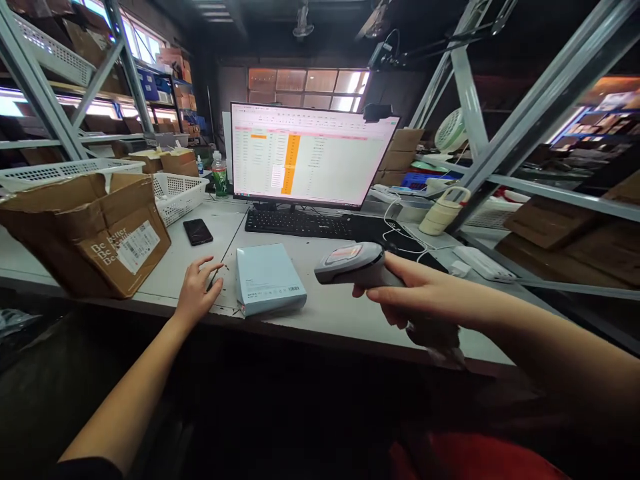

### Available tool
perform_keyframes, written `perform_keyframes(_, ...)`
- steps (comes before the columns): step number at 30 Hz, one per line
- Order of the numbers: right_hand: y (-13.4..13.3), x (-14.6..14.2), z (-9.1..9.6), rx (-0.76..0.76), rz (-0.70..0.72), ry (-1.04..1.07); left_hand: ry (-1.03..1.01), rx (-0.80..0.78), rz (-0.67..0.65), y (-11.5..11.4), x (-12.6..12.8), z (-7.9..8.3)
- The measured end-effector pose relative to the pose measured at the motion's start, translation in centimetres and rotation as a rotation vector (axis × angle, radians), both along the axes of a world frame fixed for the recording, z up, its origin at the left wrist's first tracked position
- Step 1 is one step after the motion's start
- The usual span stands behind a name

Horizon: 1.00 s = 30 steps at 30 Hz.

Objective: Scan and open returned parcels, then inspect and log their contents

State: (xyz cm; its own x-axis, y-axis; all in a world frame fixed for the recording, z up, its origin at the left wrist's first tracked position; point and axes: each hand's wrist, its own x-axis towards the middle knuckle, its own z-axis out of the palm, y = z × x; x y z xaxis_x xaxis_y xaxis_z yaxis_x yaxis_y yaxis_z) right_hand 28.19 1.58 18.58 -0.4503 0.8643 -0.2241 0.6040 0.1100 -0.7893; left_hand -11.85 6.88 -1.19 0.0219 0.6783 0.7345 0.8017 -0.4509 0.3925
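My right hand (413, 290) is wrapped round the handle of a grey barcode scanner (350, 260), held above the table's front edge with its head towards the left. A light blue box (270, 277) lies flat on the table, a small barcode printed on its near right corner. Just left of that box is my left hand (199, 290), fingers apart and touching or close over the tabletop. Between its thumb and forefinger shows a thin dark shape that I cannot make out. Behind the left hand lies a black phone (198, 231).
An open cardboard carton (120, 247) stands at the left, before white baskets (180, 193). A monitor (310, 157) with a spreadsheet rises behind a black keyboard (300, 223). At the right are a cream cup (443, 213), a white power strip (484, 263) and loose cables.
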Motion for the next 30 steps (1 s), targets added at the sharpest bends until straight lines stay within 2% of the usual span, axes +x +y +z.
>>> perform_keyframes(2,1.1,0.5,-0.6,0.03,-0.017,0.075,-0.028,-0.018,-0.011,0.0,0.1,0.1)
perform_keyframes(4,3.0,0.8,-2.1,0.033,-0.081,0.108,-0.047,-0.025,-0.032,-0.2,0.5,0.1)
perform_keyframes(8,8.3,0.8,-7.0,-0.036,-0.292,0.081,-0.03,-0.06,-0.12,-1.3,2.1,0.6)
perform_keyframes(10,10.6,0.8,-9.4,-0.044,-0.35,0.059,0.003,-0.08,-0.172,-2.0,2.7,0.9)
perform_keyframes(13,13.1,1.2,-11.7,-0.016,-0.354,0.026,0.049,-0.092,-0.241,-2.9,3.2,0.9)
perform_keyframes(16,15.2,2.8,-12.1,0.033,-0.311,-0.046,0.123,-0.101,-0.272,-3.3,3.1,0.0)
perform_keyframes(20,19.0,5.5,-12.1,0.224,-0.329,-0.213,0.331,-0.01,-0.237,-2.9,3.2,-2.0)
perform_keyframes(23,22.6,6.3,-13.4,0.461,-0.362,-0.349,0.419,0.124,-0.204,-2.4,3.3,-3.1)
perform_keyframes(27,27.0,5.3,-16.2,0.635,-0.338,-0.509,0.437,0.238,-0.213,-1.9,3.3,-3.6)
perform_keyframes(30,29.5,4.0,-17.4,0.715,-0.313,-0.575,0.415,0.252,-0.204,-1.9,3.3,-3.7)
